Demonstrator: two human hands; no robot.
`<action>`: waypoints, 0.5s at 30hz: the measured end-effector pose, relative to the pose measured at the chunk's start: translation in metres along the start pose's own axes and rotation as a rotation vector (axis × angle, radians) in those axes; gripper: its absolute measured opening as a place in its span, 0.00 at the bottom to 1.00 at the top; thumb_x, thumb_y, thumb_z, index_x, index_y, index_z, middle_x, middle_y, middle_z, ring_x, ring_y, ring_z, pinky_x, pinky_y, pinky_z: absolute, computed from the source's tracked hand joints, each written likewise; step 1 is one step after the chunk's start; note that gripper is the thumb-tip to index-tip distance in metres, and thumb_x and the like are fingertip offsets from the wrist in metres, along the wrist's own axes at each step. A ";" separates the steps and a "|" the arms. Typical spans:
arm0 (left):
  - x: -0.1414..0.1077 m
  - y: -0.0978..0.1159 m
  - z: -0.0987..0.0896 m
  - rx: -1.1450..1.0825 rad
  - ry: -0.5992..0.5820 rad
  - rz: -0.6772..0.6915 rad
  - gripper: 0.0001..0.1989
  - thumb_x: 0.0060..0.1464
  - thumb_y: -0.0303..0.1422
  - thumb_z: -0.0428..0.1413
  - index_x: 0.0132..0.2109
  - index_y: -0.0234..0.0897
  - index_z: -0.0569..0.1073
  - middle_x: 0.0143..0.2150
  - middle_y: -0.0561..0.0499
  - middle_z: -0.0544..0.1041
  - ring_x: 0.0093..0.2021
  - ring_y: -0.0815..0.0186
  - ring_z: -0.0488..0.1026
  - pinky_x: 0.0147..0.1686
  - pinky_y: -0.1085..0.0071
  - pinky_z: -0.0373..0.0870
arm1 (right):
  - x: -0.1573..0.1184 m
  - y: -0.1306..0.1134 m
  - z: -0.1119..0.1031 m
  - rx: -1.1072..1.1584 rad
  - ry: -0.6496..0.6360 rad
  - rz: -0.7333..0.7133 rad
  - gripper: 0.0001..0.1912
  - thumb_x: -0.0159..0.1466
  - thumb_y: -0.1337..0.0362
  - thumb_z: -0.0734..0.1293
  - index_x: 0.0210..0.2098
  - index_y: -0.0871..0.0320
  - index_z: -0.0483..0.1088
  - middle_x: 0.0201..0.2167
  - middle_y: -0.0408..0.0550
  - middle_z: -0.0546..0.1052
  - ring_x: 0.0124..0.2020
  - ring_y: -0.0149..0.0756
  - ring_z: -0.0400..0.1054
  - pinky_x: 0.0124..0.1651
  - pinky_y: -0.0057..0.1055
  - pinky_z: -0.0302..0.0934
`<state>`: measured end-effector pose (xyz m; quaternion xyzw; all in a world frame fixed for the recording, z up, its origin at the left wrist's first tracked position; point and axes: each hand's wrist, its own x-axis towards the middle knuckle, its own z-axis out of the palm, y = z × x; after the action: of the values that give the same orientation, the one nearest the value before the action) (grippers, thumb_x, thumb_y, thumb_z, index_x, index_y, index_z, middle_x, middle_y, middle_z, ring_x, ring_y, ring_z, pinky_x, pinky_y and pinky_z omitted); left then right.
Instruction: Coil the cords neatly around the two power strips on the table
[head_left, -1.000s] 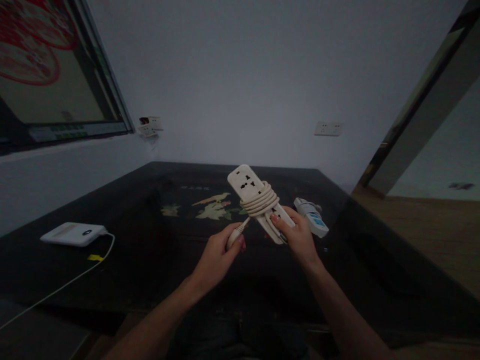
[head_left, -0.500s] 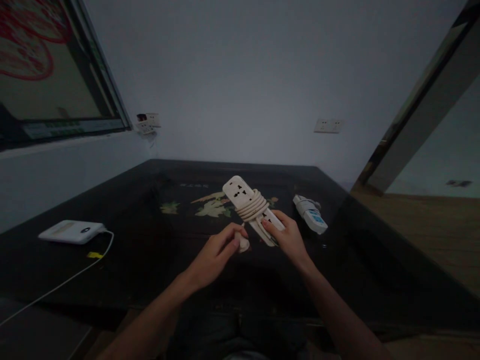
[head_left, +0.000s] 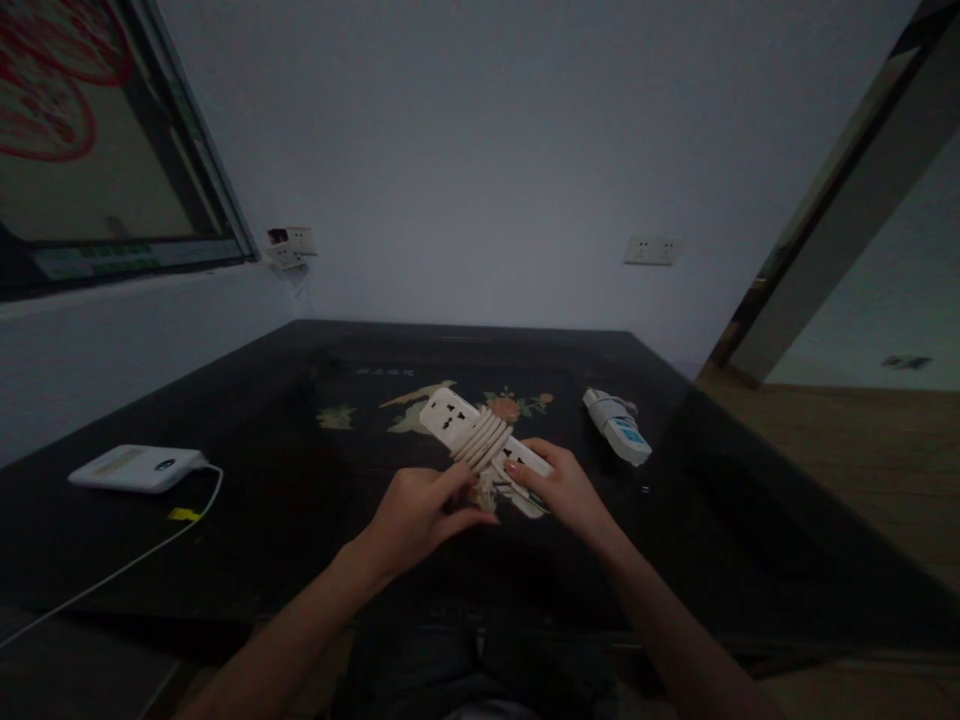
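A white power strip (head_left: 448,415) lies slanted above the dark tabletop, its far end up to the left. Several turns of its thick white cord (head_left: 484,437) wrap around its middle. My right hand (head_left: 559,485) is closed on the near end, thumb on the socket face. At the left of the wraps, my left hand (head_left: 427,510) has its thumb stretched out and apart from the index finger, whose tip is at the cord. The other left fingertips are partly hidden. Loose cord beneath the strip is blurred.
A second power strip (head_left: 619,428), bound with cord, lies to the right on the black table (head_left: 300,570). At left is a white power bank (head_left: 139,468) with a cable (head_left: 127,568) and yellow tag (head_left: 184,514). Wall sockets (head_left: 652,250) are behind.
The power strip has come lower and slightly left in my right hand. My left thumb has opened away from the plug end it was pinching, and the left fingers are nearer the wraps.
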<state>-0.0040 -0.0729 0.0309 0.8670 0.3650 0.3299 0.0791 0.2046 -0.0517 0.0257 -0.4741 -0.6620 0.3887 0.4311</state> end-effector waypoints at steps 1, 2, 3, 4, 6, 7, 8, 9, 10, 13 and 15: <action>-0.001 0.000 0.002 0.038 0.096 0.010 0.15 0.52 0.43 0.59 0.30 0.36 0.67 0.23 0.55 0.69 0.23 0.69 0.68 0.22 0.76 0.61 | -0.001 0.000 0.002 0.002 0.008 0.018 0.15 0.55 0.57 0.67 0.35 0.62 0.74 0.29 0.47 0.77 0.29 0.36 0.69 0.31 0.28 0.61; -0.002 0.000 0.004 0.055 0.184 0.015 0.15 0.52 0.44 0.58 0.30 0.36 0.67 0.25 0.53 0.70 0.25 0.68 0.68 0.25 0.75 0.63 | -0.002 0.000 0.003 0.006 0.017 0.032 0.15 0.55 0.57 0.67 0.35 0.62 0.73 0.29 0.47 0.77 0.29 0.36 0.69 0.30 0.28 0.62; -0.003 -0.001 0.007 0.052 0.256 0.014 0.14 0.52 0.43 0.58 0.31 0.36 0.68 0.30 0.51 0.71 0.30 0.66 0.70 0.28 0.73 0.66 | -0.003 -0.001 0.005 0.012 0.027 0.044 0.15 0.55 0.57 0.67 0.35 0.62 0.73 0.30 0.48 0.77 0.29 0.36 0.70 0.30 0.28 0.62; -0.003 -0.001 0.010 0.030 0.312 0.009 0.13 0.53 0.43 0.58 0.33 0.36 0.69 0.35 0.47 0.72 0.35 0.64 0.71 0.33 0.71 0.68 | -0.004 -0.002 0.006 0.017 0.042 0.057 0.15 0.55 0.56 0.67 0.35 0.62 0.72 0.30 0.48 0.77 0.29 0.36 0.70 0.29 0.28 0.62; -0.003 -0.001 0.017 -0.056 0.381 0.005 0.11 0.54 0.41 0.57 0.38 0.37 0.69 0.44 0.44 0.72 0.44 0.61 0.71 0.42 0.66 0.69 | -0.007 -0.004 0.009 0.037 0.083 0.082 0.15 0.56 0.56 0.67 0.35 0.62 0.72 0.29 0.48 0.77 0.28 0.36 0.70 0.27 0.28 0.63; -0.003 0.000 0.020 -0.114 0.402 0.007 0.10 0.55 0.40 0.57 0.39 0.38 0.69 0.46 0.44 0.72 0.46 0.60 0.70 0.45 0.64 0.68 | -0.009 -0.005 0.011 0.055 0.104 0.091 0.15 0.56 0.55 0.67 0.35 0.62 0.71 0.28 0.48 0.76 0.27 0.35 0.69 0.26 0.28 0.63; -0.003 0.000 0.023 -0.178 0.417 0.004 0.10 0.56 0.39 0.56 0.40 0.38 0.69 0.46 0.45 0.73 0.47 0.60 0.70 0.47 0.63 0.67 | -0.012 -0.006 0.012 0.080 0.120 0.100 0.15 0.56 0.55 0.67 0.35 0.61 0.71 0.28 0.47 0.76 0.26 0.35 0.69 0.25 0.27 0.63; -0.003 0.000 0.026 -0.243 0.432 -0.003 0.10 0.57 0.40 0.55 0.41 0.39 0.69 0.45 0.45 0.74 0.47 0.60 0.70 0.49 0.62 0.67 | -0.014 -0.006 0.014 0.117 0.129 0.112 0.16 0.56 0.54 0.67 0.35 0.61 0.70 0.27 0.46 0.75 0.25 0.34 0.69 0.24 0.27 0.63; -0.004 0.001 0.028 -0.302 0.454 -0.022 0.10 0.57 0.40 0.54 0.43 0.39 0.69 0.44 0.46 0.75 0.47 0.60 0.71 0.49 0.62 0.66 | -0.016 -0.007 0.016 0.166 0.135 0.128 0.17 0.55 0.53 0.67 0.35 0.61 0.70 0.26 0.45 0.74 0.23 0.34 0.69 0.23 0.28 0.64; -0.006 0.004 0.032 -0.424 0.584 -0.168 0.12 0.58 0.41 0.52 0.45 0.38 0.70 0.40 0.47 0.75 0.43 0.61 0.73 0.44 0.66 0.68 | -0.021 -0.007 0.020 0.346 0.124 0.194 0.19 0.53 0.51 0.69 0.35 0.61 0.68 0.23 0.42 0.72 0.19 0.33 0.68 0.18 0.27 0.63; -0.008 0.006 0.032 -0.478 0.681 -0.282 0.13 0.58 0.42 0.53 0.43 0.37 0.70 0.37 0.49 0.75 0.38 0.63 0.73 0.40 0.69 0.69 | -0.023 -0.004 0.023 0.452 0.106 0.218 0.20 0.53 0.50 0.70 0.34 0.61 0.67 0.20 0.41 0.72 0.16 0.32 0.67 0.16 0.26 0.62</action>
<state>0.0154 -0.0798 0.0045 0.6079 0.3984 0.6580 0.1971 0.1858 -0.0772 0.0178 -0.4541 -0.4797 0.5455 0.5159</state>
